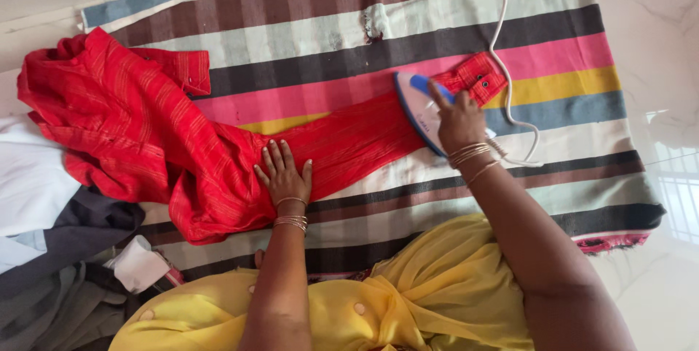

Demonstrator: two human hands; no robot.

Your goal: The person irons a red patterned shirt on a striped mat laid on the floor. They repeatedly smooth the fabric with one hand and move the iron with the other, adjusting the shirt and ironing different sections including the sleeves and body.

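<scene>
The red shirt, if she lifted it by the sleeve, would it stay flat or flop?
The red shirt would probably flop: its body already lies bunched in soft folds. It looks thin and light. It may slide on the striped cloth, which could be why the left hand presses it flat while the right hand holds the iron.

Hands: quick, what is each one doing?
Left hand: open, fingers spread flat on the red shirt.
Right hand: closed around the iron.
</scene>
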